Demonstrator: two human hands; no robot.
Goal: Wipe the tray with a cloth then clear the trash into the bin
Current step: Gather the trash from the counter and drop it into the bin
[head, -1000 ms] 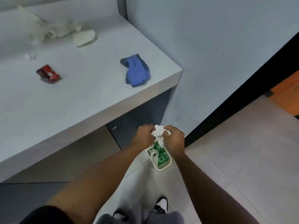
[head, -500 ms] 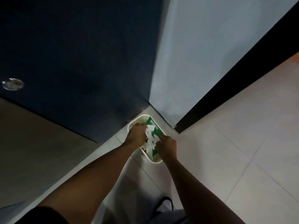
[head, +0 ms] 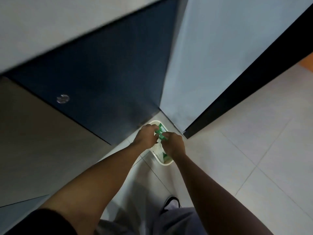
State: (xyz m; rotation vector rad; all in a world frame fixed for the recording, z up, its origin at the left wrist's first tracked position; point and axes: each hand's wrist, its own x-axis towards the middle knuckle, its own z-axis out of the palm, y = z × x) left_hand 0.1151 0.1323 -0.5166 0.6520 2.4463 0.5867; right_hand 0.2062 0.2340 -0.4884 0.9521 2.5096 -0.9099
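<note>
Both hands sit deeper over the white bin (head: 165, 162) than half a second ago, left hand (head: 146, 138) and right hand (head: 174, 145) pinching a green wrapper (head: 160, 132) between them above crumpled white paper (head: 158, 148) inside, counter edge back in view.

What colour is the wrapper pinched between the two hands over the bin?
Green with white markings; the wrapper shows in the head view, the only one.

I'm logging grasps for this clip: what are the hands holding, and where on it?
Both the left hand and right hand pinch a green wrapper at its edges, over the bin.
</note>
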